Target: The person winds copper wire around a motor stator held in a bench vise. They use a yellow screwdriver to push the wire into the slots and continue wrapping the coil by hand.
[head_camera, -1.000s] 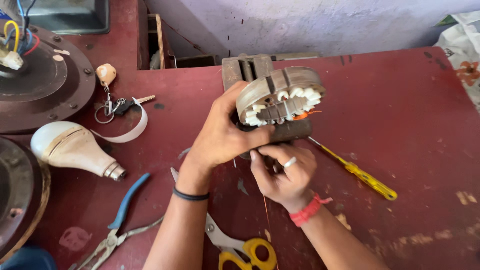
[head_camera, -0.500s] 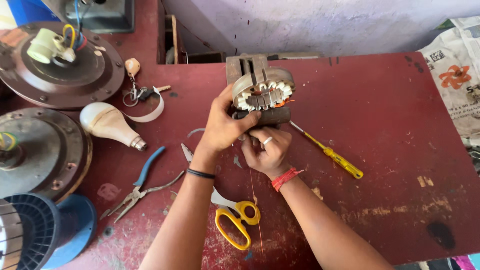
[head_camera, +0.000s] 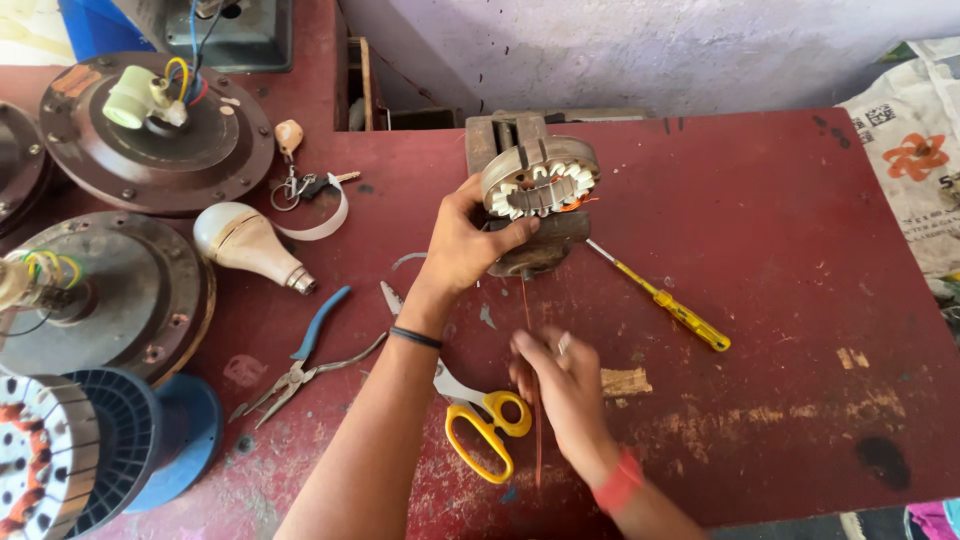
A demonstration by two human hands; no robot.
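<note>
Head view: the left hand (head_camera: 462,243) is closed around the round grey metal motor stator with white slot liners (head_camera: 540,187), fingers wrapped over its near side and thumb pressed to its lower rim. The stator is held tilted, just above a dark metal block (head_camera: 505,135) at the far middle of the dark red tabletop (head_camera: 780,250). A thin copper wire (head_camera: 533,380) runs from the underside of the stator straight down toward the near edge. The right hand (head_camera: 565,385) is lower, well apart from the left, its fingers pinched together on that wire; the hand is slightly blurred. A red band sits on its wrist and a black band on the left wrist.

Just left of the right hand lie yellow-handled scissors (head_camera: 478,425), blades pointing up-left. Further left are blue-handled pliers (head_camera: 305,358), a white pear-shaped light bulb (head_camera: 245,240) and a bunch of keys (head_camera: 305,185). A yellow-handled screwdriver (head_camera: 665,300) lies to the right of the stator, angled down-right. Round brown fan motor housings (head_camera: 160,140) fill the left edge of the tabletop, one carrying coloured wires, and a blue spool (head_camera: 150,440) stands at the near left corner.
</note>
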